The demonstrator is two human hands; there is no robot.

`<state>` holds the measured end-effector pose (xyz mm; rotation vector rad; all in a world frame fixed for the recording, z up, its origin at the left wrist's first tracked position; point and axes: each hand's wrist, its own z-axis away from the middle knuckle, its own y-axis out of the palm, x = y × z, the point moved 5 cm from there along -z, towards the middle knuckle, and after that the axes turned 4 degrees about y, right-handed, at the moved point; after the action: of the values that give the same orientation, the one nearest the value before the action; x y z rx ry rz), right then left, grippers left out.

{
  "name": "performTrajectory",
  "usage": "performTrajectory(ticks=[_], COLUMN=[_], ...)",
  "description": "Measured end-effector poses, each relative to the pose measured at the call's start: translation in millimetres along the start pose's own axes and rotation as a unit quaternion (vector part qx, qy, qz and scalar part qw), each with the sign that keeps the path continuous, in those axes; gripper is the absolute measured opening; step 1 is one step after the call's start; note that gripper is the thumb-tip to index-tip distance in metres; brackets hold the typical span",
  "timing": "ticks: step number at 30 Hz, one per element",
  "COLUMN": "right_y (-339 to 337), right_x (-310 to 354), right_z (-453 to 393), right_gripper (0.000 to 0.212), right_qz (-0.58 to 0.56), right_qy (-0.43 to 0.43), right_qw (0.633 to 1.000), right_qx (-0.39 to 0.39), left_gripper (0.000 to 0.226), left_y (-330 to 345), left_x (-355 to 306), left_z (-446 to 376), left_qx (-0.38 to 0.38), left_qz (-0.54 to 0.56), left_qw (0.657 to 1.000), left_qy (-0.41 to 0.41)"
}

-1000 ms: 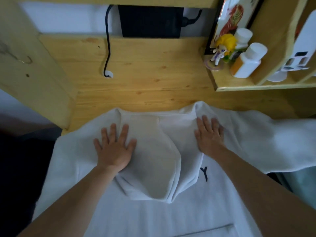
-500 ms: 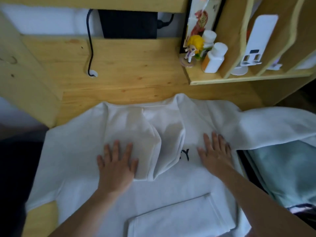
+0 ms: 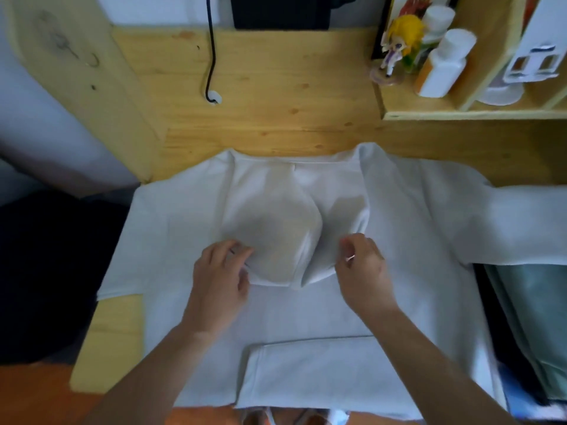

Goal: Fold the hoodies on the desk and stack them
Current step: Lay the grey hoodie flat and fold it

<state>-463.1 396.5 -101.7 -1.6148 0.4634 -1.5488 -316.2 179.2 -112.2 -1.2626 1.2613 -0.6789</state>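
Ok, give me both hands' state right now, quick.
Left hand: pinching the left edge of the white hoodie's folded-down hood.
Right hand: pinching the hood's right edge.

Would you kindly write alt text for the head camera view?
Both hands, left and right, pinch the edges of the hood folded down over a white hoodie spread flat on a wooden desk.

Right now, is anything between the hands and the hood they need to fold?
Nothing visible. The left hand pinches the hood's left edge and the right hand pinches its right edge, both directly on the cloth. The white hoodie lies flat on the desk with nothing on top.
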Motion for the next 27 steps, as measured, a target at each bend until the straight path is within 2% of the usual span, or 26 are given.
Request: performTrajectory(ticks=[2, 4, 6, 9, 10, 12, 15, 17, 19, 21, 23, 25, 27], right_y=[13, 21, 18, -8, -18, -37, -64, -85, -103, -114, -121, -125, -122], right_x=[0, -7, -9, 3, 12, 30, 62, 90, 110, 124, 132, 132, 121], right_z=[1, -4, -13, -26, -31, -43, -67, -80, -92, -102, -109, -109, -97], right_gripper=[0.043, 0.05, 0.035, 0.021, 0.018, 0.019, 0.021, 0.019, 0.02, 0.022, 0.023, 0.028, 0.023], right_qz=[0.06, 0.114, 0.106, 0.046, 0.03, 0.005, -0.033, -0.067, -0.111, -0.104, -0.044, 0.007, 0.03], right_qy=[-0.03, -0.071, -0.075, -0.101, -0.116, -0.131, -0.112, -0.087, -0.06, -0.067, -0.108, -0.155, -0.203], right_qw=[0.997, 0.989, 0.99, 0.993, 0.991, 0.988, 0.991, 0.994, 0.992, 0.992, 0.992, 0.988, 0.978], right_qx=[0.029, 0.058, 0.045, -0.041, -0.063, -0.087, -0.064, -0.028, 0.002, 0.032, 0.045, 0.019, -0.024], left_gripper=[0.048, 0.05, 0.045, 0.026, 0.02, 0.014, 0.028, 0.036, 0.03, 0.017, 0.012, 0.017, 0.02], left_y=[3, 10, 16, 11, 4, -19, -60, -90, -113, -122, -128, -123, -115], left_x=[3, 5, 9, 13, 15, 20, 17, 8, -1, -3, -3, -4, -7], left_z=[-9, -17, -26, -42, -50, -71, -108, -133, -154, -169, -176, -175, -158], left_qx=[0.031, 0.078, 0.104, 0.071, 0.047, 0.012, 0.014, 0.021, 0.059, 0.105, 0.129, 0.131, 0.111], left_qz=[-0.003, -0.007, -0.008, 0.005, 0.02, 0.087, 0.265, 0.311, 0.339, 0.317, 0.261, 0.238, 0.216], left_qw=[0.998, 0.992, 0.989, 0.989, 0.991, 0.995, 0.963, 0.948, 0.937, 0.942, 0.956, 0.963, 0.97], left_qy=[0.059, 0.096, 0.109, 0.129, 0.121, 0.056, -0.054, -0.065, -0.055, -0.041, -0.023, -0.01, 0.028])
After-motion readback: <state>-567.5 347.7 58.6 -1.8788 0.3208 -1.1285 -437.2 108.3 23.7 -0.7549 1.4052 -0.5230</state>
